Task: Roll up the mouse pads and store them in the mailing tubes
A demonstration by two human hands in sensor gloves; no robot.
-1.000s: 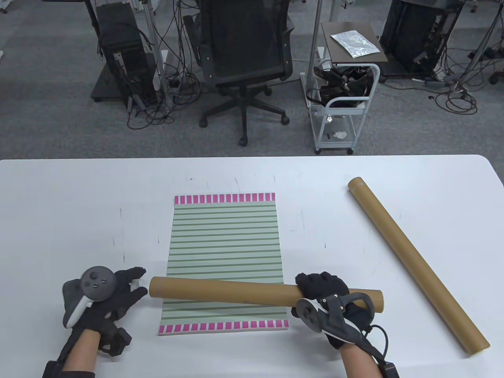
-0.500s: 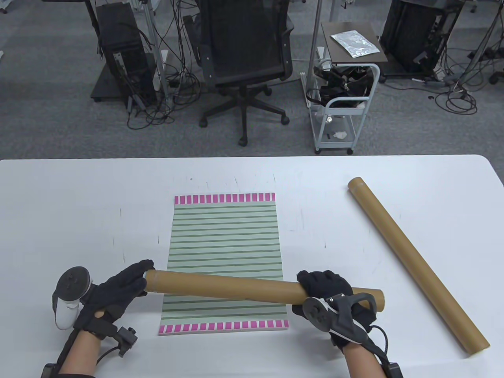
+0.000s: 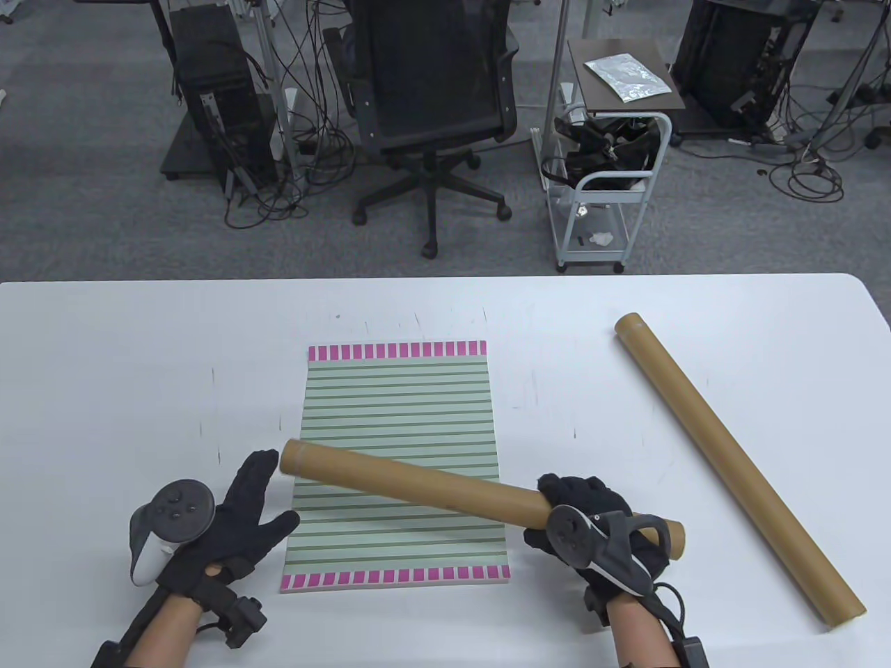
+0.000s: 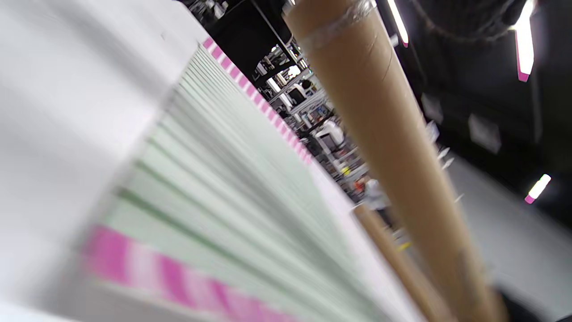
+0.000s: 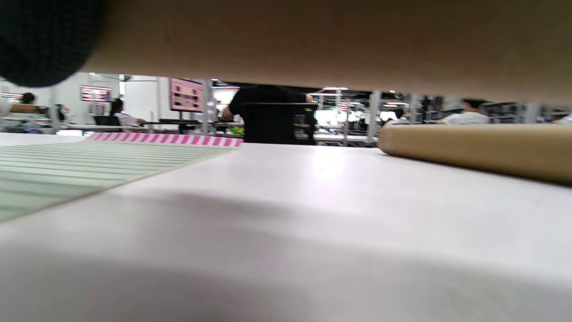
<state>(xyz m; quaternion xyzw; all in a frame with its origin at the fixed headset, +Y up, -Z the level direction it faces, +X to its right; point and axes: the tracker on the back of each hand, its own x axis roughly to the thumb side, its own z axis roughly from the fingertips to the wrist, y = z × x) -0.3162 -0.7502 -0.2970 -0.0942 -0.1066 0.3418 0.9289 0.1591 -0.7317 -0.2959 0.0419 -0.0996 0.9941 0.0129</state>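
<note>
A green striped mouse pad (image 3: 398, 431) with pink end bands lies flat at the table's middle; it also shows in the left wrist view (image 4: 214, 188) and the right wrist view (image 5: 89, 161). My right hand (image 3: 592, 518) grips a brown mailing tube (image 3: 431, 487) near its right end and holds it slanted above the pad. The tube fills the top of the right wrist view (image 5: 313, 40) and crosses the left wrist view (image 4: 402, 147). My left hand (image 3: 243, 515) is open, palm down, just left of the tube's left end, not holding it.
A second brown mailing tube (image 3: 738, 463) lies diagonally on the white table (image 3: 139, 383) at the right; it shows in the right wrist view (image 5: 478, 150). An office chair (image 3: 431, 104) and a white cart (image 3: 605, 181) stand beyond the far edge.
My left hand closed on the tube's left end, then let go and opened flat. The tube's left end swung away from me, so the tube now slants.
</note>
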